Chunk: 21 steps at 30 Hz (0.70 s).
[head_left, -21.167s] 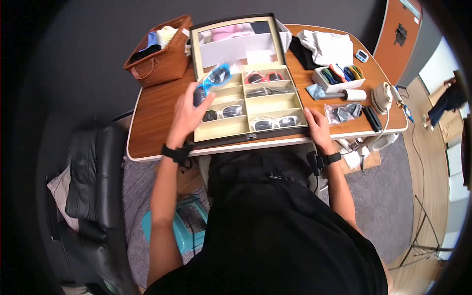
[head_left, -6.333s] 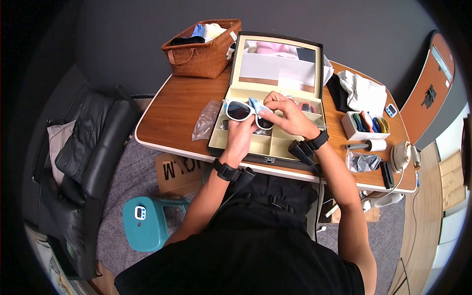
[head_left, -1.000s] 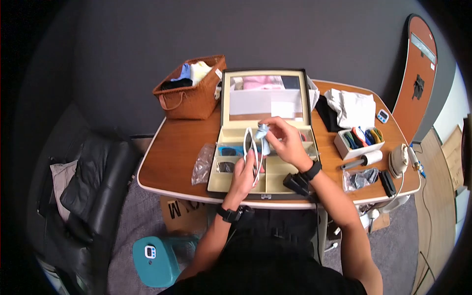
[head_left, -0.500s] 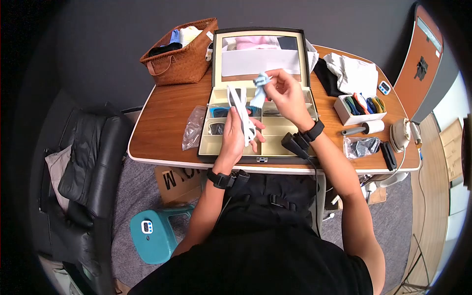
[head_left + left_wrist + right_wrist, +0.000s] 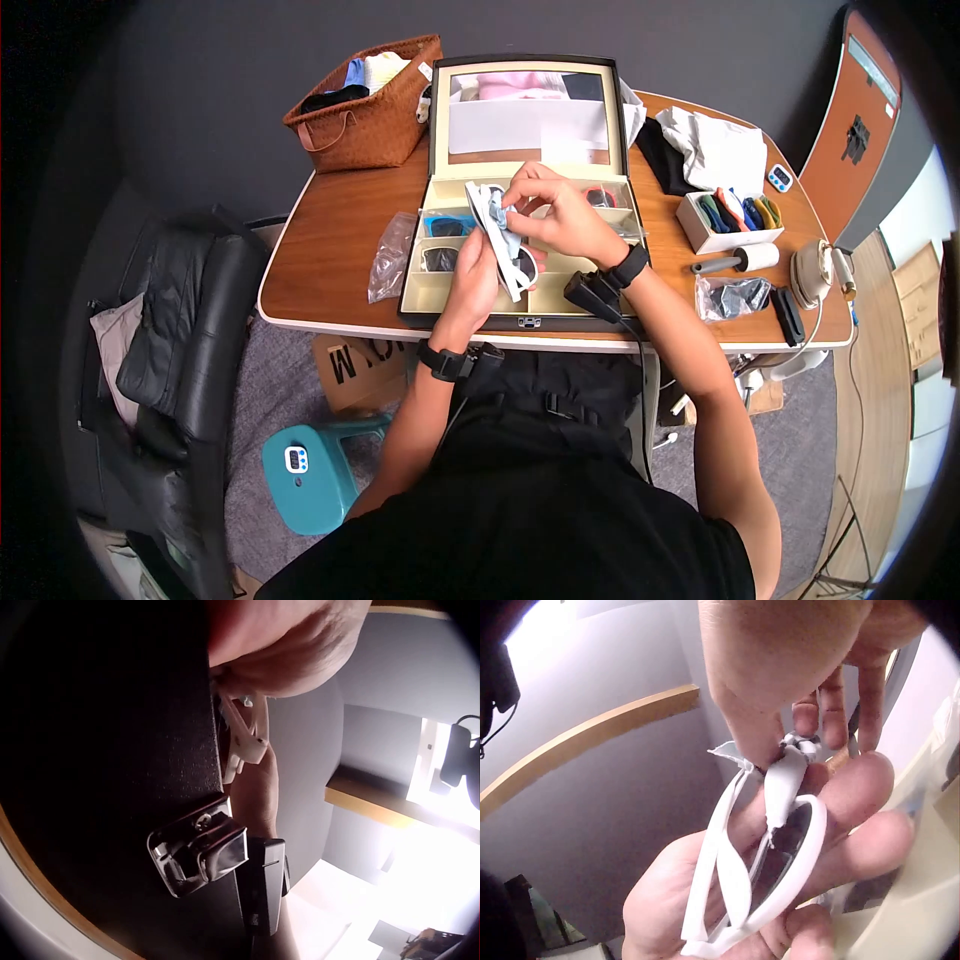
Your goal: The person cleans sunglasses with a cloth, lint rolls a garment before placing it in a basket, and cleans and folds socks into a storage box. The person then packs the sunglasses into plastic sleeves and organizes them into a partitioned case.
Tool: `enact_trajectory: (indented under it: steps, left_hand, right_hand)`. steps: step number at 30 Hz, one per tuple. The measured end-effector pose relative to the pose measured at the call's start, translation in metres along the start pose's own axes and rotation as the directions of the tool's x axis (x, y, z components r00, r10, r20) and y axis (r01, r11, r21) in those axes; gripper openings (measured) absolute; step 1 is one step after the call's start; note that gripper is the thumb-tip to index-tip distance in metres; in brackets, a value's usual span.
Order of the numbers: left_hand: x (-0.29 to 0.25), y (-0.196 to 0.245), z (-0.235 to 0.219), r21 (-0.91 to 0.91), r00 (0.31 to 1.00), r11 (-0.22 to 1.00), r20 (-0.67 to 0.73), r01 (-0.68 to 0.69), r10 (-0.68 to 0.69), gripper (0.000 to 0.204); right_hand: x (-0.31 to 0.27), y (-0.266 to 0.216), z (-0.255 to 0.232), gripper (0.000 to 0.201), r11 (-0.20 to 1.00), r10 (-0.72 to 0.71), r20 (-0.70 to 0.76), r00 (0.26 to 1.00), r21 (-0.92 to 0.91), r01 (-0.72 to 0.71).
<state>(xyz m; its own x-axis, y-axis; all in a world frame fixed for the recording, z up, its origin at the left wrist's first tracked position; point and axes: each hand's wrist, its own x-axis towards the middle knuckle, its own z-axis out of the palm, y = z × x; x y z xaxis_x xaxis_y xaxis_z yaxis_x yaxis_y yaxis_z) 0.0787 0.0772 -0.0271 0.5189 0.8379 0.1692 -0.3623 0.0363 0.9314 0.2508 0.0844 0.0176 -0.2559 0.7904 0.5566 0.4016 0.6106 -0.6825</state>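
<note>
White-framed sunglasses (image 5: pixel 513 279) are held in my left hand (image 5: pixel 470 287), tilted on edge above the open display case (image 5: pixel 430 291). My right hand (image 5: pixel 568 218) pinches a light blue cloth (image 5: pixel 509 240) at the inner side of the frame, between the temples. The right wrist view shows the left fingers (image 5: pixel 855 855) behind the white frame (image 5: pixel 707 870) and the cloth bunched under the right fingers. In the case lie blue sunglasses (image 5: pixel 448 227), dark-lensed ones (image 5: pixel 438 260) and red ones (image 5: pixel 600 198). The left wrist view is mostly blocked by the case front and latch (image 5: pixel 199 844).
Left of the case lies a crumpled clear bag (image 5: pixel 389 258); behind it stands a wicker basket (image 5: pixel 370 140). At right are a box of rolled fabric (image 5: pixel 712 240), a lint roller (image 5: pixel 755 258), a bagged dark item (image 5: pixel 735 298), a black case (image 5: pixel 788 316) and an iron (image 5: pixel 811 275).
The right hand has brought the cloth down onto the sunglasses within the last half second. Since the oldest frame, the blue sunglasses have gone into the case and the white pair and cloth were picked up.
</note>
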Motion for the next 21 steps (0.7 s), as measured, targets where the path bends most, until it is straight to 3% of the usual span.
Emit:
enact_trajectory:
  steps: [2,4,5,7,9,11,13,14,16,17,21]
  left_hand:
    - [0.0,-0.002,-0.005,0.006,0.999,1.0,0.031,0.019,-0.019,0.034]
    - [-0.002,-0.004,-0.005,-0.045,1.0,0.999,0.028,-0.002,0.003,0.035]
    - [0.0,-0.003,-0.006,-0.042,1.0,0.999,0.03,-0.007,0.008,0.035]
    - [0.0,-0.003,-0.005,-0.124,1.0,0.992,0.024,-0.014,0.017,0.034]
    - [-0.002,0.0,-0.004,-0.183,1.0,0.983,0.01,0.014,-0.013,0.033]
    - [-0.002,0.0,-0.006,-0.149,0.999,0.989,0.023,0.026,-0.023,0.032]
    - [-0.002,-0.001,-0.007,-0.086,0.998,0.995,0.048,0.048,-0.044,0.036]
    - [-0.002,-0.001,-0.008,-0.087,0.998,0.995,0.049,0.051,-0.047,0.036]
    - [-0.001,-0.001,-0.009,-0.165,0.991,0.981,0.106,0.099,-0.082,0.043]
    - [-0.002,0.0,-0.007,-0.164,0.99,0.98,0.103,0.111,-0.095,0.056]
    - [-0.002,0.006,-0.002,-0.034,0.994,0.996,0.077,0.083,-0.08,0.067]
  right_hand:
    - [0.0,0.002,-0.001,0.015,1.0,-0.023,0.029,0.999,0.019,0.022]
    - [-0.001,0.004,-0.001,0.014,0.982,-0.167,0.017,0.986,-0.082,0.167]
    - [0.001,0.004,-0.001,0.014,0.981,-0.172,0.015,0.985,-0.085,0.173]
    - [-0.001,0.004,0.004,0.021,0.995,-0.087,0.014,0.996,0.052,0.086]
    - [-0.001,0.001,0.006,0.026,0.997,-0.052,-0.019,0.998,0.053,0.053]
    - [-0.002,-0.002,0.007,0.032,0.998,-0.013,-0.056,0.998,0.053,0.016]
    - [-0.003,-0.006,0.005,0.037,0.983,0.086,-0.014,0.996,0.165,-0.083]
    - [-0.003,-0.01,0.003,0.037,0.982,0.089,-0.014,0.996,0.166,-0.086]
    - [-0.001,-0.016,-0.001,0.038,0.988,0.137,0.082,0.987,-0.088,-0.13]
    - [0.0,-0.012,-0.001,0.038,0.988,0.138,0.083,0.987,-0.087,-0.131]
    - [-0.002,0.0,0.004,0.036,0.996,0.064,0.02,0.998,-0.065,-0.062]
